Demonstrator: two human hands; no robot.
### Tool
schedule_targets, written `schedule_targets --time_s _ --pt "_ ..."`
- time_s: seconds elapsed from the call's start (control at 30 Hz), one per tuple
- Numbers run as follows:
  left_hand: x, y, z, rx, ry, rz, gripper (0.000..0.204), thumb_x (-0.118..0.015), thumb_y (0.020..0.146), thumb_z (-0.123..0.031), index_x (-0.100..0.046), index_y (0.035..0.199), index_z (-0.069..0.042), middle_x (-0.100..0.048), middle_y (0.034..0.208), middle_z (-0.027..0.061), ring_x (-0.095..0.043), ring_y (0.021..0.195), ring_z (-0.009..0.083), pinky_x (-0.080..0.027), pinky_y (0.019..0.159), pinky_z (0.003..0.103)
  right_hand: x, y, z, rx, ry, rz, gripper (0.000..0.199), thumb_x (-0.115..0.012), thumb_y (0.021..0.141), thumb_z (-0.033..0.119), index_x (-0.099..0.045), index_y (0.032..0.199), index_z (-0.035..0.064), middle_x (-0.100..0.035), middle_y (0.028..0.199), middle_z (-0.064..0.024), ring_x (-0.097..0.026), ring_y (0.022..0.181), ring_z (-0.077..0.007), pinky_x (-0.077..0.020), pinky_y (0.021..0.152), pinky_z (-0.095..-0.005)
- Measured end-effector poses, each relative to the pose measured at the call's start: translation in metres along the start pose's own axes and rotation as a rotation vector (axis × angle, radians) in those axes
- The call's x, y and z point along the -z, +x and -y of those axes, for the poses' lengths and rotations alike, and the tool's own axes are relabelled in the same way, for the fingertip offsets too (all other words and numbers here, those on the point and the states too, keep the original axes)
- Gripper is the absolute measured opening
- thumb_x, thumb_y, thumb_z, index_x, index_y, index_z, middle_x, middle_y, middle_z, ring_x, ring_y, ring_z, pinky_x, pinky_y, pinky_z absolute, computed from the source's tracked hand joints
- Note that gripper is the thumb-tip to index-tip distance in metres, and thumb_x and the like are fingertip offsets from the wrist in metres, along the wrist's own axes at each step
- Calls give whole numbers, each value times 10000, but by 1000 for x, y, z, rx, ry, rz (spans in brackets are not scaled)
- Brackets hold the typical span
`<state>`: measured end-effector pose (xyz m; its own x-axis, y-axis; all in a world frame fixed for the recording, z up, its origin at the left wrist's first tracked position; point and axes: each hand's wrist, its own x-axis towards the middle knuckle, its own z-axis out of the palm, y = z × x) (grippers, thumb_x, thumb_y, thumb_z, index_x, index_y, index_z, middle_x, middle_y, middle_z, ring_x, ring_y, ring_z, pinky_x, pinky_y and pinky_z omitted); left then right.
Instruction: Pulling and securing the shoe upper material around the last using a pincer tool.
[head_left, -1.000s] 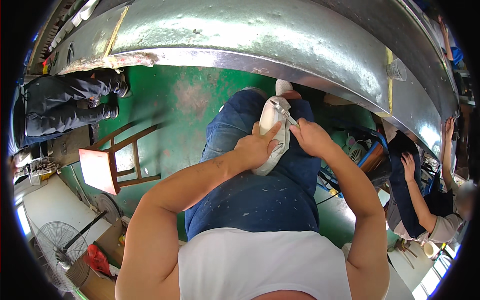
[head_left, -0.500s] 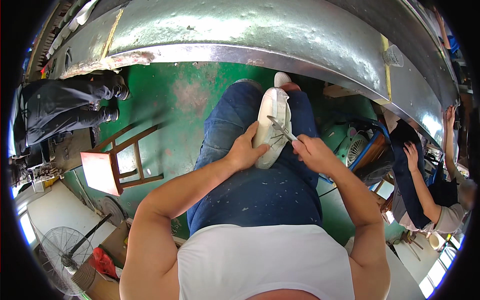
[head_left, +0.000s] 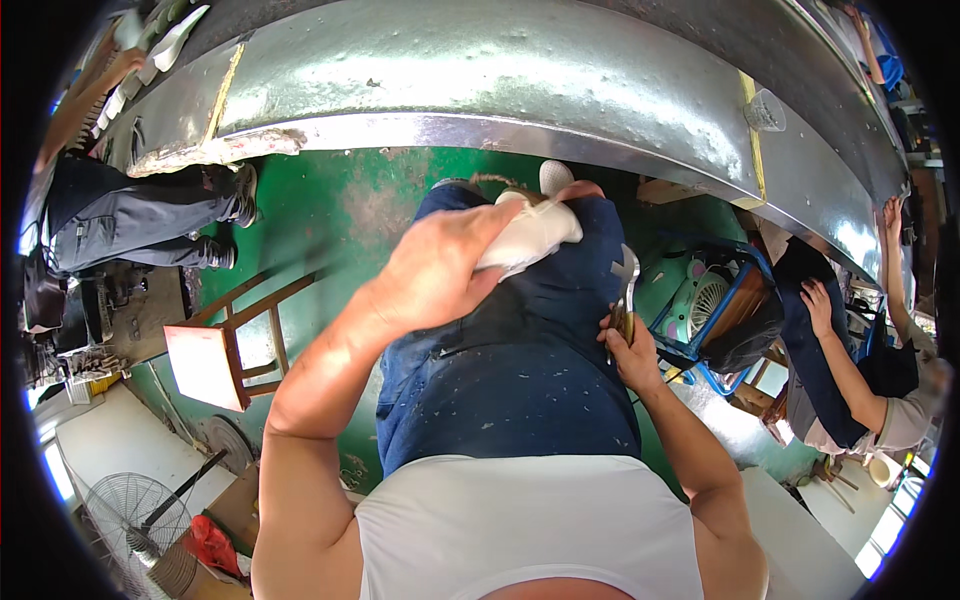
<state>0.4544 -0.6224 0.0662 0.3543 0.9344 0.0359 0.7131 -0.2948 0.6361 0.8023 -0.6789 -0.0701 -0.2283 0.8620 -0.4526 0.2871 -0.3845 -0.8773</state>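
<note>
Above my thighs my left hand (head_left: pixel 440 262) is closed round a white shoe (head_left: pixel 535 238), which is slightly blurred and tipped on its side with one end pointing right. The palm and fingers cover part of the shoe. At the outer side of my right thigh, my right hand (head_left: pixel 632 352) grips a pair of pliers (head_left: pixel 627 290) with a curved metal head turned up and away from me. The pliers are apart from the shoe.
A long metal-covered bench (head_left: pixel 450 80) runs across the front, with a clear plastic cup (head_left: pixel 766 110) on it. A wooden stool (head_left: pixel 205 365) stands left, near another person's legs (head_left: pixel 150 215). Right are a green fan (head_left: pixel 705 295) and a seated person (head_left: pixel 850 370).
My left hand has raised and turned the shoe, which lay sole up on my lap. My right hand has drawn the pliers off the sole, down and to the right.
</note>
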Motion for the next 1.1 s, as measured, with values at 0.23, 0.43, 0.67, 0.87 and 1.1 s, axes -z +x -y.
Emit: schedule_targets --time_s 0.23,0.43,0.67,0.87,1.1 --pt "-46 80 13 278 -706 5 746 -838 785 -214 -464 1389 10 -696 1073 157 -672 976 220 -532 856 349 10 6 22 35 -201 56 280 -594 942 235 -583 1116 17 -664 897 -87 -636 813 -167 -500 750 -324" --pt "-140 7 74 74 -521 -55 521 -786 809 -343 -642 1152 23 -709 1021 152 -690 905 253 -540 818 340 15 -3 54 21 -352 198 273 -609 920 208 -576 1124 30 -638 938 -77 -617 829 -147 -492 750 -303" --pt "-109 -5 44 631 -383 102 242 -612 926 -251 -697 927 -24 -684 875 215 -680 798 355 -526 717 430 -4 9 87 11 -391 418 271 -618 907 173 -570 1141 45 -665 913 -98 -646 840 -238 -506 783 -368" --pt "-126 -5 39 358 -242 -181 189 -604 930 -170 -688 875 -10 -670 817 202 -659 749 375 -517 666 436 -5 26 110 -185 -324 537 268 -597 909 142 -564 1155 40 -575 791 -58 -572 695 -168 -484 663 -344" --pt "-135 -1 25 246 -117 -246 163 -610 911 -151 -679 864 -11 -651 814 186 -640 751 393 -521 671 477 -2 29 121 -35 -552 487 237 -593 919 150 -570 1125 35 -558 813 -9 -568 702 -106 -473 621 -261"
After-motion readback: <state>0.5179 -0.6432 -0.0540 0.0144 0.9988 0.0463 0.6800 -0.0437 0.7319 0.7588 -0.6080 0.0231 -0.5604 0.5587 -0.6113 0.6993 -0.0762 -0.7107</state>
